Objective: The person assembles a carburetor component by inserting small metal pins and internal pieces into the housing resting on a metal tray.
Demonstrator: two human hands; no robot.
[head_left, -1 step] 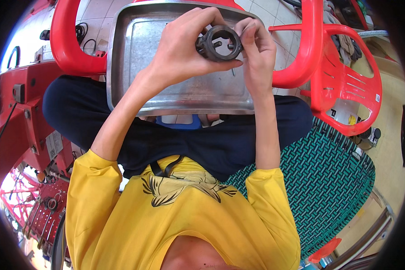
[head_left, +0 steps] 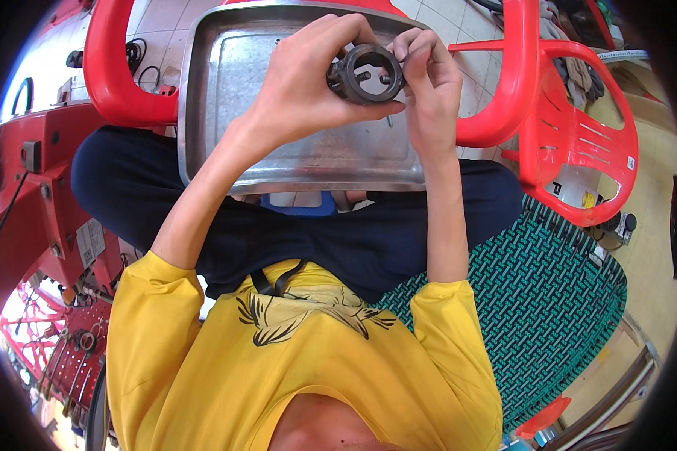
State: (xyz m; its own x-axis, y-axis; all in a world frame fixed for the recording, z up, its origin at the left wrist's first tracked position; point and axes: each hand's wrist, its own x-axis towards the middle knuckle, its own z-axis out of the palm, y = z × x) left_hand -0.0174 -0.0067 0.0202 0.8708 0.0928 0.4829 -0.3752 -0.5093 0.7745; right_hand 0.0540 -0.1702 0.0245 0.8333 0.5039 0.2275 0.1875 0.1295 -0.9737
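Observation:
A dark metal ring (head_left: 368, 96), thick-walled and open in the middle, is held up above a metal tray (head_left: 237, 171). Short pins or screws stick inward from its wall. My left hand (head_left: 305, 75) is closed around the ring's left side, the thumb under its lower edge and the fingers over the top. My right hand (head_left: 431, 86) is at the ring's right side, thumb and fingers pinched together against its outer wall. Whatever sits between those right fingertips is hidden.
The tray rests across my crossed legs, between the arms of a red plastic chair (head_left: 124, 68). Another red chair (head_left: 579, 143) stands at the right. A green woven seat (head_left: 541, 301) lies beside me, and red machinery (head_left: 60, 180) is close on my left.
My right fingertips have shifted slightly at the ring's side. The left hand and the ring look almost unmoved.

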